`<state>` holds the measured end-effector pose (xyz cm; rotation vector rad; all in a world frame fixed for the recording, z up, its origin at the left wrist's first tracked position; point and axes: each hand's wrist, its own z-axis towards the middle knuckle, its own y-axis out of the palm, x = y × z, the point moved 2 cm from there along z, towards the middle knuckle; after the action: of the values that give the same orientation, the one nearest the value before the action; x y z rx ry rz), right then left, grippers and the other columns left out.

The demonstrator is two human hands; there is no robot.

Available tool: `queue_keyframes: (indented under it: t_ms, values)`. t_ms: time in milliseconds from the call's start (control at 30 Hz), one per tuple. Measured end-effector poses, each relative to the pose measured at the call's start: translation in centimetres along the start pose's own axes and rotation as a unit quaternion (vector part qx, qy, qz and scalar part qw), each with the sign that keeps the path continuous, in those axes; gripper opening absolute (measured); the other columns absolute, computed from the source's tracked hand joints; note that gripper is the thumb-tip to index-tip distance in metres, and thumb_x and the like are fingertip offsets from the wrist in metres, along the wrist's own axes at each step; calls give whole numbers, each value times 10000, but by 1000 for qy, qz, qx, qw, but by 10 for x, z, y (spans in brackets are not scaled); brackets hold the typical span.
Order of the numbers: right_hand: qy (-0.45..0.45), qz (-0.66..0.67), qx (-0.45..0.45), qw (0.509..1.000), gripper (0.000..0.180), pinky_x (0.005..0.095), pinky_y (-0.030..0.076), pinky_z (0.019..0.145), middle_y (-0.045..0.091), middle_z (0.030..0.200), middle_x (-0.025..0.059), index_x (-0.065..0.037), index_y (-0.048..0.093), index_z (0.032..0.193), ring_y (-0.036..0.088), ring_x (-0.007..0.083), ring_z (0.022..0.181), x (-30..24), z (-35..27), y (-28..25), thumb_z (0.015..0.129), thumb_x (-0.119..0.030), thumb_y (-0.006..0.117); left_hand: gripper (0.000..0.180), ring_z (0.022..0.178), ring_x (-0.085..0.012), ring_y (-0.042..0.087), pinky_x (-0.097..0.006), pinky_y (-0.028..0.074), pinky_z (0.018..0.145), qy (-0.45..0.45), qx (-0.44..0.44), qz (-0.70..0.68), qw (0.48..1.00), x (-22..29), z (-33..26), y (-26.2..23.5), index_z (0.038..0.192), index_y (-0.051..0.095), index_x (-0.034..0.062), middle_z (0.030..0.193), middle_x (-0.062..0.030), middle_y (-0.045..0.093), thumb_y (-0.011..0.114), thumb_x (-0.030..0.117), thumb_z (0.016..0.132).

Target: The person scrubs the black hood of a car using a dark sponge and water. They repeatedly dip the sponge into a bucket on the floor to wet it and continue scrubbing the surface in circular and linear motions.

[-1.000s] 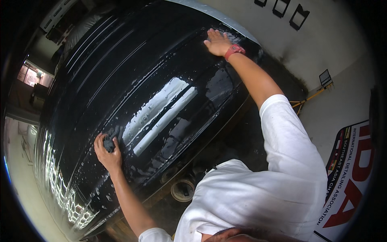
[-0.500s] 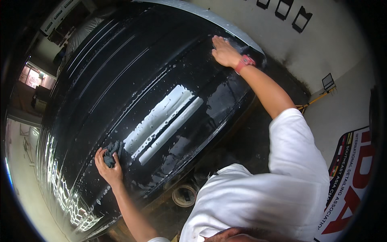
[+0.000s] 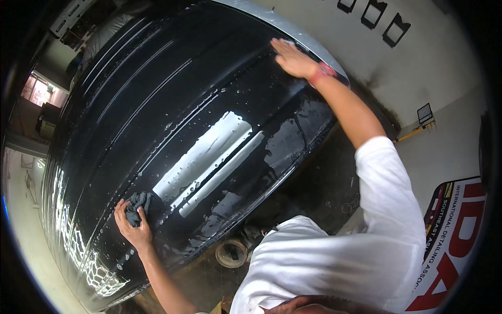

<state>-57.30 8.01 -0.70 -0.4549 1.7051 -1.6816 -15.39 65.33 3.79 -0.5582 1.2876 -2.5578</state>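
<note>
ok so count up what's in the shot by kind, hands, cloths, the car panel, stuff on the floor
Bare hands: 2, the left hand and the right hand
Dark grey crumpled cloth: 1, under the left fingers
Glossy black wet car panel: 1
Round tan tub on the floor: 1
Red wristband: 1
Total: 6

left hand (image 3: 133, 225) curled closed, right hand (image 3: 294, 60) flat, arm outstretched

White short-sleeved shirt (image 3: 340, 261), bare forearms, red wristband (image 3: 321, 72) on the right wrist, no gloves
</note>
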Motion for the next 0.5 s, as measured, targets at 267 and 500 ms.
queue_keyframes:
  t_ms: [267,500]
  values:
    - [-33,16,-4,999,691,461,148,1356,211,1791,165,-4,236,1702,160,323,1667,-1,-36,2,1106,-333,355,336,1294,-405,607,-507,448,1131,-24,0,1,1000,-4,-3,-4,1214,678,27,1368,-184,662,788,141,918]
    - [18,-52,19,998,671,465,152,1351,227,1792,140,-42,295,1693,182,297,1664,12,36,-1,1128,-405,310,342,1297,-407,607,-504,445,1137,-14,-8,-24,1000,-3,5,8,1214,678,26,1358,-190,667,791,148,915]
